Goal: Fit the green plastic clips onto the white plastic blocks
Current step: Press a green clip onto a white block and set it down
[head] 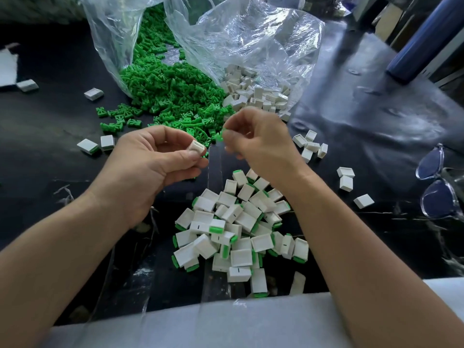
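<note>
green clip point(220, 134), blurred and half hidden, pinched by right hand point(258, 140); left hand point(153, 162) pinches white block point(196, 147).

Left hand point(160, 156) and right hand point(258, 139) are raised close together, palms inward, fingers curled in pinches.

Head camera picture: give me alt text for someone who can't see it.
The left hand pinches a white block while the right hand holds a green clip just beside it, not yet joined. Nearer the person lies a pile of fitted blocks; beyond, clear bags spill loose clips and loose blocks onto a dark table.
</note>
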A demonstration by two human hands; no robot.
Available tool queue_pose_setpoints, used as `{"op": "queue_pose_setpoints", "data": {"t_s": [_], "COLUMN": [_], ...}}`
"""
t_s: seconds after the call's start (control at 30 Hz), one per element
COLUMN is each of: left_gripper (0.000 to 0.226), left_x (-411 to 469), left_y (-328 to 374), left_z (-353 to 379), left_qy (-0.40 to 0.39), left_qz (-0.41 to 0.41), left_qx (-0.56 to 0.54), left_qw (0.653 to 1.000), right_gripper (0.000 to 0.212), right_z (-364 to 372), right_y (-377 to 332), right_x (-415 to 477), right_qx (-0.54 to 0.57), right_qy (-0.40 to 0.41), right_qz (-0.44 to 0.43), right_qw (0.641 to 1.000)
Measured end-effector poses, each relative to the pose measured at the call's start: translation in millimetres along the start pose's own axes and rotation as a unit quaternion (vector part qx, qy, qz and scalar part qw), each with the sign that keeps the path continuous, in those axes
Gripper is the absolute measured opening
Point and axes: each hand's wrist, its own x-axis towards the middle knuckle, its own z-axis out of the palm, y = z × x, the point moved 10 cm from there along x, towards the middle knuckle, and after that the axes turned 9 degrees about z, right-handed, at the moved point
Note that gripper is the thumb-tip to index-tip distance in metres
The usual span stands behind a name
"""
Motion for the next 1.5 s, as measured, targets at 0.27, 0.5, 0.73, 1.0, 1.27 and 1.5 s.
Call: {"op": "queue_pose_setpoints", "data": {"t_s": [0.27,0.5,0.73,1.0,1.27,1.5], "left_gripper": [0.023,0.024,0.021,0.019,0.017,0.010], "left_x": [-0.5,-1.4,-1.8,-2.9,-6.5,-7.7], "left_y": [4.1,5.2,9.8,1.4,12.9,15.4], "left_z": [0.8,0.8,-1.0,0.8,7.8,9.0], "left_qy": [-0.013,-0.010,-0.001,-0.011,-0.060,-0.076], "left_qz": [0.017,0.025,0.038,-0.008,0.042,0.074], "left_qx": [0.012,0.043,0.062,0.025,0.143,0.225], "left_qw": [1.000,0.999,0.997,1.000,0.987,0.969], "right_gripper": [0.019,0.016,0.019,0.029,0.017,0.016], "right_z": [17.8,20.3,25.0,26.4,33.7,40.5], "right_y": [-16.3,-15.3,-10.2,-15.4,-24.7,-29.4], "right_x": [-11.6,-14.0,-15.2,-17.6,-27.8,-32.6], "right_qx": [0.121,0.101,0.074,-0.021,-0.181,-0.308], "right_qy": [-0.079,-0.094,-0.110,-0.084,-0.125,-0.123], "right_qz": [-0.025,-0.018,0.007,-0.027,-0.084,-0.121], "right_qw": [0.989,0.990,0.991,0.996,0.972,0.936]}}
